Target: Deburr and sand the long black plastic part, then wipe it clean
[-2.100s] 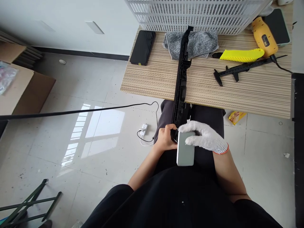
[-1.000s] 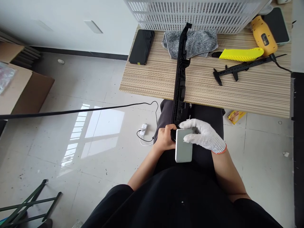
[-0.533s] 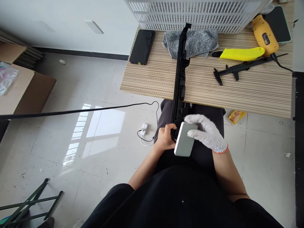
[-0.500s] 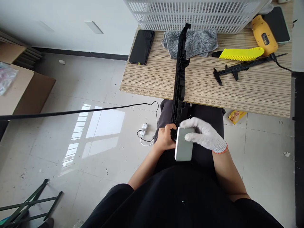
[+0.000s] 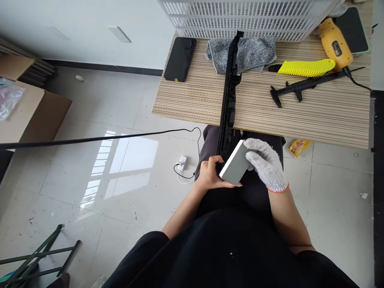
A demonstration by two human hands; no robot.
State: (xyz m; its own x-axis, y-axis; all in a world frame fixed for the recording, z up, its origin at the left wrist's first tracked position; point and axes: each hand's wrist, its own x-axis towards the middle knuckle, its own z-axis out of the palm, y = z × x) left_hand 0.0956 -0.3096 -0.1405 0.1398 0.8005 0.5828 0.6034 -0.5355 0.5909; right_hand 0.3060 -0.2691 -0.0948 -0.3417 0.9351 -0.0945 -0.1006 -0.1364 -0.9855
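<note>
A long black plastic part (image 5: 228,100) runs from the table top down to my lap. My bare left hand (image 5: 210,176) is closed round its near end above my thigh. My right hand (image 5: 265,164), in a white knit glove, grips a grey rectangular block (image 5: 234,165). The block is tilted, its lower corner resting against the near end of the black part beside my left fingers.
On the striped wooden table (image 5: 315,120) lie a black phone (image 5: 180,59), a grey cloth (image 5: 249,52), a yellow comb-like tool (image 5: 303,68), a black caliper (image 5: 303,88) and a yellow drill (image 5: 333,40). A white slotted basket (image 5: 249,18) stands behind. A black cable (image 5: 90,140) crosses the floor.
My right hand has lifted and tilted the grey block, moving it up toward the table edge. My left hand and the black part have stayed in place.
</note>
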